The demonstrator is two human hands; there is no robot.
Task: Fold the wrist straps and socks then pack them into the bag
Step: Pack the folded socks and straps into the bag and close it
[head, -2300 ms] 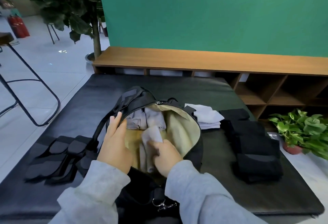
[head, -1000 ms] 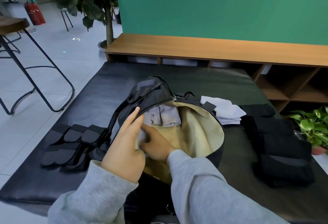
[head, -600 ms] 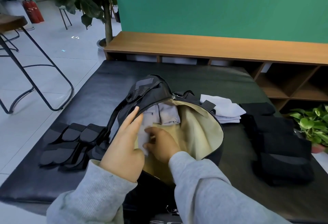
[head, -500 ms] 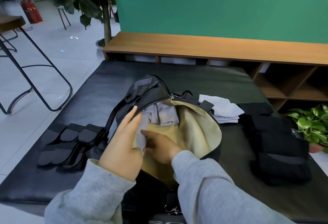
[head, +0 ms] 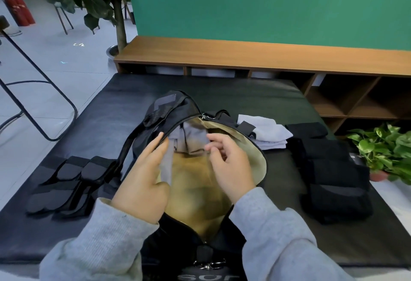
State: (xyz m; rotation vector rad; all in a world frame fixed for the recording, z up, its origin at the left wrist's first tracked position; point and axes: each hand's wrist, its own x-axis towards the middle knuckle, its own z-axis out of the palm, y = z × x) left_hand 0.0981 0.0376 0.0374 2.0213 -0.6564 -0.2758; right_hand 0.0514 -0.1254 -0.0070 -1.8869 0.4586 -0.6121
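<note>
We are observing the packing step: grey socks (head: 191, 136) are lying inside the open bag (head: 255, 160), at the 12 o'clock end of its tan lining. We are judging the task as partly done. A folded white stack (head: 269, 134) is waiting just outside the bag at 2 o'clock, black folded pieces (head: 333, 169) are sitting at 3 o'clock, and black wrist straps (head: 66, 180) are lying at 9 o'clock, all on the dark mat (head: 244, 89).

The left hand (head: 144, 180) is resting with straight fingers against the bag's zipper edge, propping the mouth open. The right hand (head: 231, 158) is hovering over the opening, fingers loosely curled and holding nothing.

We are expecting the next move to call for a reach to the white stack at 2 o'clock while the mouth is propped wide.
</note>
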